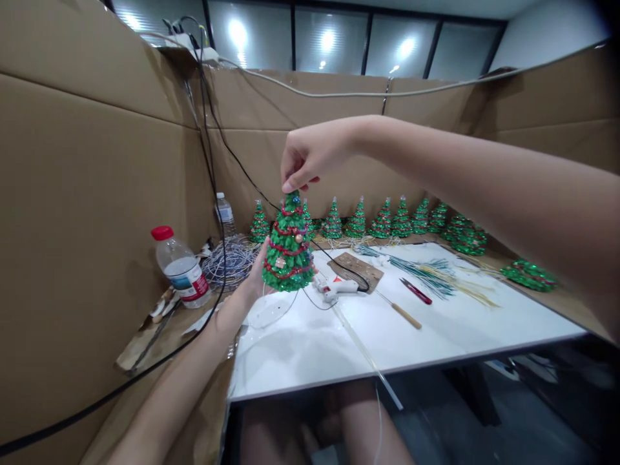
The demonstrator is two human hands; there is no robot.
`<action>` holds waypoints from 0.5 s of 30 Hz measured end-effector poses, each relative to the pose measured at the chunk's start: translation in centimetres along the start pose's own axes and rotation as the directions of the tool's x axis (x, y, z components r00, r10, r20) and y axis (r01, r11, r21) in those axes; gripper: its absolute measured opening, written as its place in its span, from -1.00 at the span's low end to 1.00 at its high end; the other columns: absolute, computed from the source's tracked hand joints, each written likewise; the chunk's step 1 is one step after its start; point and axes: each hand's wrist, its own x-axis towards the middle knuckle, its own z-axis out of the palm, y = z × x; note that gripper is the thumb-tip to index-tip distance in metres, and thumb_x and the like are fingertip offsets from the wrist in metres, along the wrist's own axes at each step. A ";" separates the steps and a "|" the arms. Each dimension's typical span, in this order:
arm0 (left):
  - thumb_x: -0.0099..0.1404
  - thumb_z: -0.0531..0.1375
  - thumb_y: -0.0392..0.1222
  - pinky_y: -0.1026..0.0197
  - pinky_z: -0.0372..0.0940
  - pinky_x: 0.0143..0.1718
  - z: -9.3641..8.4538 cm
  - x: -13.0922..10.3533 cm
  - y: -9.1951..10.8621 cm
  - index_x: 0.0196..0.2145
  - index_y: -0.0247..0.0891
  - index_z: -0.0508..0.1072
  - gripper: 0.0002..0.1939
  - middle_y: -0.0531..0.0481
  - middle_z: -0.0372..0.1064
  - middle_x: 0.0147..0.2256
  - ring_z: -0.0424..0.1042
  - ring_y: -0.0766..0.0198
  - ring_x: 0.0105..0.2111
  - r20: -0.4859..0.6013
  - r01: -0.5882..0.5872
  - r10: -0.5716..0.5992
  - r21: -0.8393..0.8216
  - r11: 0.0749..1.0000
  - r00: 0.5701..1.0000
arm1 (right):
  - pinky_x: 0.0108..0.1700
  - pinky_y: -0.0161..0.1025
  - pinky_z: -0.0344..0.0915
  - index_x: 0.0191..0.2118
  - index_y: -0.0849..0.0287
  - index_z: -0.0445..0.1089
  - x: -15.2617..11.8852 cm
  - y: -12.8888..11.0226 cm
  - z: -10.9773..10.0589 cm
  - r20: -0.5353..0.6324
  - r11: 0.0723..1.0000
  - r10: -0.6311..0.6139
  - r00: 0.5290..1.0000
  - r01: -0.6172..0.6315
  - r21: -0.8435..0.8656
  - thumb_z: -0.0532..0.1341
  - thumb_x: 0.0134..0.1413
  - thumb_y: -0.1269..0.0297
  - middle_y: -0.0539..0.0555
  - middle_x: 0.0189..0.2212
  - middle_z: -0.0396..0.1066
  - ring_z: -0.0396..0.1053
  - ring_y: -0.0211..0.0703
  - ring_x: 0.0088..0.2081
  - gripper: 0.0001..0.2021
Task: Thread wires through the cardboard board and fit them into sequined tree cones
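Note:
A small green Christmas tree [289, 248] with red garland and tiny ornaments is upright above the white board [300, 352]. My right hand [303, 161] pinches its tip from above. Behind its lower left side is my left hand [259, 271], closed around the base, its fingers mostly hidden by the tree. A thin wire loop hangs below the tree. Just right of it lies a white glue gun [339, 289] with a long clear glue stick [371, 358] sticking out toward the board's front edge.
Several finished trees [356, 223] line the back. Right of the glue gun lie red snips [415, 291], a wooden-handled tool [405, 316] and wire bundles [431, 274]. A bottle [181, 271], tangled wires [227, 261] and a black cable [223, 239] are at left.

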 end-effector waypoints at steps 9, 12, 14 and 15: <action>-0.26 -0.08 0.74 -0.12 0.22 0.02 -0.7 0.0 -0.5 0.01 -0.33 0.45 0.21 -0.31 0.52 -0.12 0.51 -0.15 -0.18 0.291 0.176 -0.115 -0.195 0.965 0.950 | -0.34 -0.43 0.10 -0.38 0.49 0.52 -0.1 0.6 -1.2 -0.113 0.969 0.185 0.976 -0.200 -0.145 0.20 0.15 0.23 -0.20 -0.73 0.26 0.19 -0.53 -0.60 -0.66; -0.12 0.15 0.58 -0.04 0.26 -0.03 -1.1 0.2 -0.9 -0.09 -0.29 0.48 -0.08 -0.21 0.52 -0.17 0.52 -0.04 -0.21 0.308 0.144 -0.108 -0.097 0.985 0.945 | -0.42 -0.38 0.16 -0.44 0.40 0.50 -0.2 0.7 -1.5 -0.109 0.949 0.255 0.961 -0.270 -0.161 0.26 0.11 0.24 -0.07 -0.63 0.35 0.25 -0.40 -0.55 -0.73; 0.05 0.31 0.28 0.01 0.28 -0.05 -1.1 0.3 -1.1 -0.14 -0.26 0.48 -0.40 -0.13 0.52 -0.23 0.52 0.06 -0.23 0.291 0.114 -0.098 -0.040 0.993 0.952 | -0.37 -0.31 0.27 -0.38 0.33 0.47 -0.2 0.9 -1.6 -0.104 0.931 0.318 0.942 -0.331 -0.155 0.25 0.16 0.21 -0.01 -0.51 0.41 0.33 -0.32 -0.47 -0.75; 0.10 0.34 0.13 0.03 0.28 -0.06 -0.9 0.3 -1.1 -0.15 -0.27 0.48 -0.52 -0.11 0.52 -0.26 0.52 0.10 -0.26 0.282 0.107 -0.097 -0.019 0.994 0.954 | -0.32 -0.26 0.33 -0.31 0.31 0.46 -0.2 1.2 -1.6 -0.100 0.921 0.353 0.930 -0.365 -0.140 0.23 0.20 0.19 0.02 -0.42 0.44 0.38 -0.28 -0.41 -0.76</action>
